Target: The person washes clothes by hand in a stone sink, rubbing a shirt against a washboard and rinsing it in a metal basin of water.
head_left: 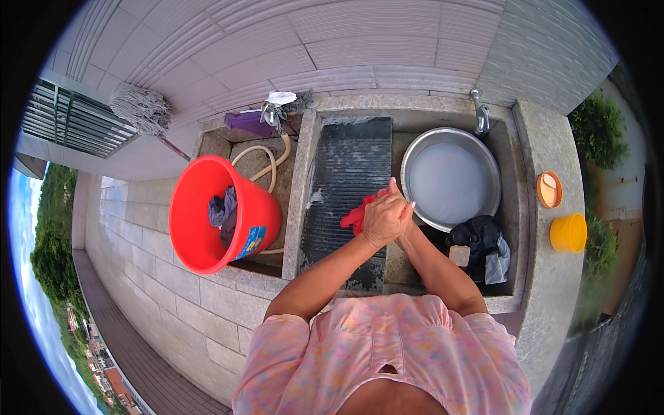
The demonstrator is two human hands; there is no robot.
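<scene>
Both my hands are pressed together over the ribbed washboard, gripping a red cloth. My left hand lies on top, its back towards me. Partly behind it, my right hand closes around the same bundle near the basin's rim. Most of the cloth is hidden by the fingers; a part sticks out to the left. Just right of my hands stands a metal basin of cloudy water. Below the basin, a dark wet garment lies in the sink with a pale soap bar against it.
A red bucket with dark cloths stands at left, over a side sink with a cream hose. A tap rises behind the basin. On the right ledge are a yellow tub and an orange lid. A mop leans back left.
</scene>
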